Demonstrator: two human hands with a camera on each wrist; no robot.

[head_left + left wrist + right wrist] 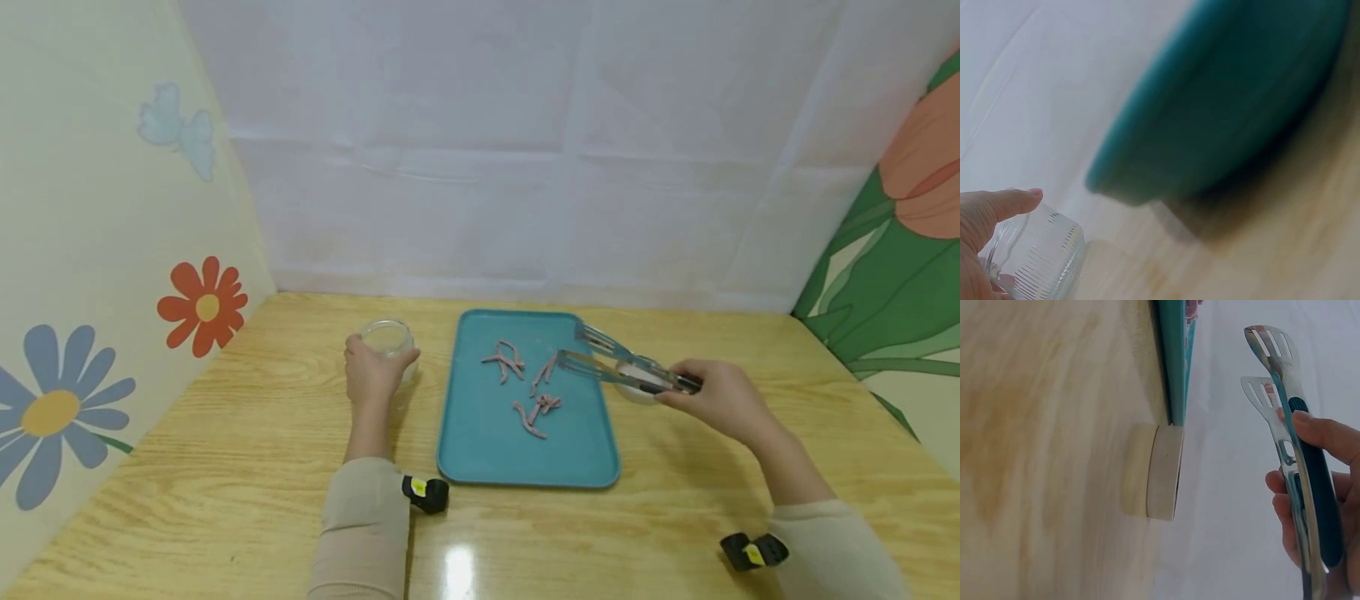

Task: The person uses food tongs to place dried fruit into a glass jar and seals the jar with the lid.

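Note:
My left hand point(372, 371) grips a clear ribbed glass jar point(1041, 256) at the table's left, its thumb along the side near the rim. My right hand point(716, 400) holds metal tongs point(1300, 450) with dark grip pads, thumb on one arm and fingers round the other. The slotted tong ends stand apart over the right edge of a teal tray point(480, 458), with nothing between them. Thin pink strips point(536, 415) lie in several loose clumps on the tray. Whether the tong tips touch the nearest strips point(543, 375) I cannot tell.
A low round white object point(1165, 472) stands on the wooden table point(247, 467) against the tray's right side, partly hidden by the tongs in the head view. A white cloth point(420, 208) hangs behind the table. Flower-printed panels point(90, 250) flank both sides.

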